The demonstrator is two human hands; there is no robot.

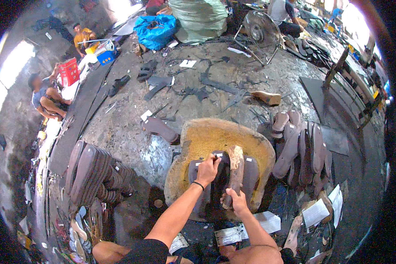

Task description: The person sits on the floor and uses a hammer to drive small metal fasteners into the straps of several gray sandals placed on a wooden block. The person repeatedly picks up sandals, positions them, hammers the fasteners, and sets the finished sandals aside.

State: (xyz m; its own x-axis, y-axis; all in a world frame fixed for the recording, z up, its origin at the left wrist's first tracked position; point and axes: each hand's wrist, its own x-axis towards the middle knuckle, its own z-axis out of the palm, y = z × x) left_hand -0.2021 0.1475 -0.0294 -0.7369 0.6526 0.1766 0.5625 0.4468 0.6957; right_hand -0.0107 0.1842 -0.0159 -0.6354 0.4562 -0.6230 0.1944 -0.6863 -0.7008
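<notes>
A wide worn yellow-brown block (pixel 226 127) stands in front of me, with several dark brown shoe soles (pixel 251 171) lying side by side on it. My left hand (pixel 207 170), a black band at its wrist, is closed over these soles. Its fingers pinch a small dark tool (pixel 215 156), its tip near a little white label; the tool's exact kind is too small to tell. My right hand (pixel 236 201) wraps round the lower end of a rough wooden mallet (pixel 236 165), a thick stick with a chipped pale upper end, held above the soles.
A tall stack of dark soles (pixel 90 171) stands left of the block, and another pile (pixel 300 147) lies to its right. One loose sole (pixel 160 129) and a wooden shoe last (pixel 268 97) lie beyond. Farther off are a fan (pixel 260 31), sacks and several people.
</notes>
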